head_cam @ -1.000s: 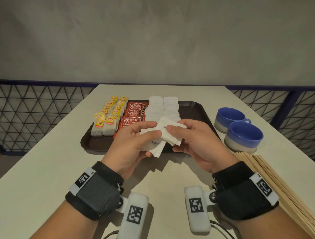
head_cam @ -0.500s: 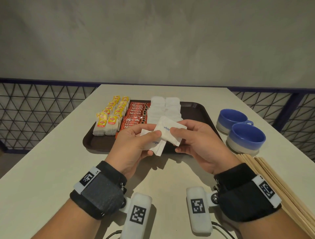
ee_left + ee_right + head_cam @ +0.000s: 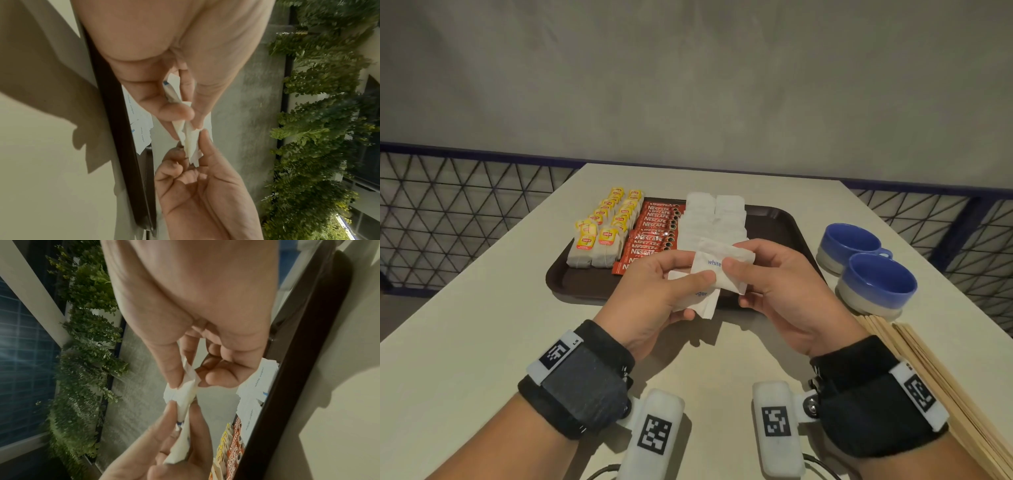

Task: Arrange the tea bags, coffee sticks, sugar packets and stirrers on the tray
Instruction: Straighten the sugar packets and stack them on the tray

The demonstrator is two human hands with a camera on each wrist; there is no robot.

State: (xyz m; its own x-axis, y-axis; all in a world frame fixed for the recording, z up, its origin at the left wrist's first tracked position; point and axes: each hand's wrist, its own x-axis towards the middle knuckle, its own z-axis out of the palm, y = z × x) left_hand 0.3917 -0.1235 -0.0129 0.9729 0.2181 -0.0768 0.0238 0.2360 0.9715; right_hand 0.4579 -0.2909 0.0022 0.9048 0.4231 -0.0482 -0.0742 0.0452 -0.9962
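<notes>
Here I had both hands up over the near rim of the tray (image 3: 787, 222). My left hand (image 3: 654, 291) gripped a small fanned stack of white sugar packets (image 3: 697, 301) between thumb and curled fingers, and my right hand (image 3: 780, 284) pinched the top packet (image 3: 717, 265) by its corner, thumb on top.

To do this step well, I judged that I should peel that one packet off cleanly, keeping the left thumb pressed on the rest so none slid out. Then I would lay it flat, overlapping the sugar rows (image 3: 714, 219) just beyond my fingers.

Further left of my hands lay the Nescafe sticks (image 3: 650, 233) and the Lipton tea bags (image 3: 602, 236). The wooden stirrers (image 3: 941, 370) waited off the tray beside my right wrist, near two blue cups (image 3: 876, 284).
</notes>
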